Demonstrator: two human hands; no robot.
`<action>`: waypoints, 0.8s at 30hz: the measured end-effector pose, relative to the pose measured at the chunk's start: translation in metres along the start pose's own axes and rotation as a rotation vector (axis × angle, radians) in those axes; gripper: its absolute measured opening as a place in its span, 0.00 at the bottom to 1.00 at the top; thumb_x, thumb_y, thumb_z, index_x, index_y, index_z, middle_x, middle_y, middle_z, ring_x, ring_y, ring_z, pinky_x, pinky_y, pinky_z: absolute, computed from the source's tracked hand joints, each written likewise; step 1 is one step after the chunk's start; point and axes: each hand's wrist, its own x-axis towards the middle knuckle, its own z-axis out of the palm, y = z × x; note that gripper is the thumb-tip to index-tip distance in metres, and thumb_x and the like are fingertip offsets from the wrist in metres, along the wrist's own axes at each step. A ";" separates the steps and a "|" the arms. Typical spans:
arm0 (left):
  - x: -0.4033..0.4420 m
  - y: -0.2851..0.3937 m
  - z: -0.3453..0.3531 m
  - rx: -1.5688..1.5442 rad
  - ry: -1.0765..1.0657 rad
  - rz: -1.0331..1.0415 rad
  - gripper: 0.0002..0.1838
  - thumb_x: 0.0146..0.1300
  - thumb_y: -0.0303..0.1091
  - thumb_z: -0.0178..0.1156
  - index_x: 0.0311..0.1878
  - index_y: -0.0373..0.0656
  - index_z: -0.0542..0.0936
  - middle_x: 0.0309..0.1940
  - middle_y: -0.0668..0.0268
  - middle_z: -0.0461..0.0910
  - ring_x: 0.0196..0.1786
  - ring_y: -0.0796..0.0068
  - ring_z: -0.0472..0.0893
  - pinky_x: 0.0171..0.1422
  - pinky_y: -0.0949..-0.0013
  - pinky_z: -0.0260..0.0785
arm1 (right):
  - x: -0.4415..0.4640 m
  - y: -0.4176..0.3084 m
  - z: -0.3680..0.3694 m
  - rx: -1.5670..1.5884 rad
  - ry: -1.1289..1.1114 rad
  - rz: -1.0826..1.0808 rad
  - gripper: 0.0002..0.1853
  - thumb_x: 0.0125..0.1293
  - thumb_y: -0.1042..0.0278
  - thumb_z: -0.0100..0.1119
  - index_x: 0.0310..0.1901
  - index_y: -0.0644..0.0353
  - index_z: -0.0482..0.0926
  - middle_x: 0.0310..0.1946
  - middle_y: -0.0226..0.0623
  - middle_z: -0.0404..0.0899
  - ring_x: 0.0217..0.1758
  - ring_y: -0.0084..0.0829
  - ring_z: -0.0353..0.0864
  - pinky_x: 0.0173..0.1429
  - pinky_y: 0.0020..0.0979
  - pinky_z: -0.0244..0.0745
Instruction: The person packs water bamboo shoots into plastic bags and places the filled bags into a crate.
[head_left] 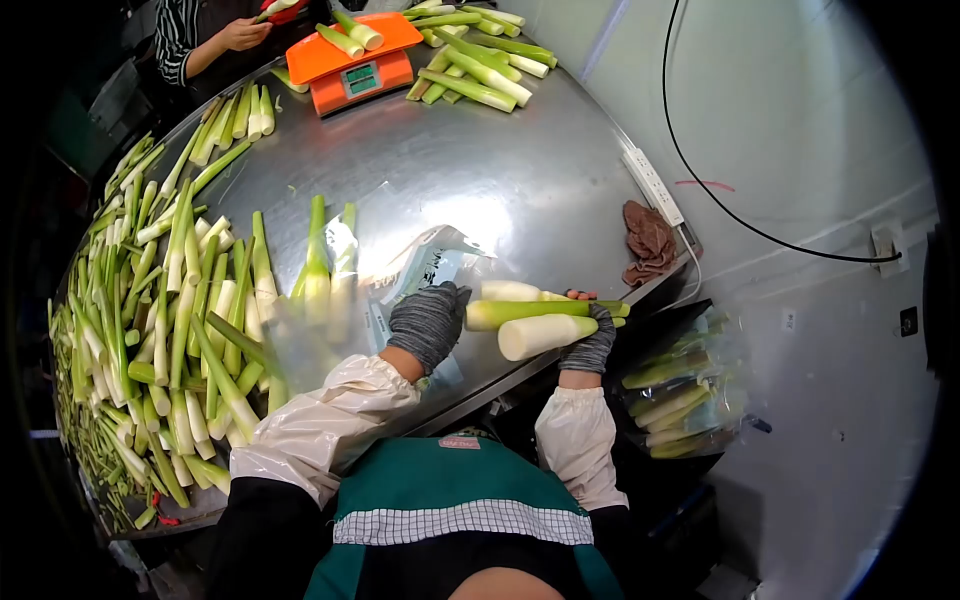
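My right hand point(590, 345), in a grey knit glove, is wrapped round three pale green-and-white water bamboo shoots point(545, 335) near their green ends. Their thick white ends point left, over the table. My left hand point(430, 325), gloved the same way, is closed on a clear plastic bag point(420, 265) with blue and dark print. Its fingertips are partly hidden. Left of it, more shoots point(317, 265) lie under or inside clear plastic; I cannot tell which.
A large pile of shoots point(185, 330) covers the metal table's point(500, 150) left side. An orange scale point(360, 70) holds two shoots, with more beside it. A brown cloth point(650, 243) and power strip point(652, 187) lie right. Bagged shoots point(690, 400) sit lower right. Another person's hand point(243, 35) shows at the back.
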 end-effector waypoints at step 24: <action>0.024 0.031 0.024 0.260 -0.077 0.424 0.06 0.48 0.32 0.50 0.26 0.41 0.73 0.22 0.57 0.74 0.24 0.61 0.76 0.25 0.61 0.67 | 0.011 0.051 -0.001 0.180 -0.397 0.055 0.15 0.48 0.85 0.53 0.37 0.55 0.71 0.39 0.31 0.70 0.60 0.39 0.58 0.62 0.47 0.54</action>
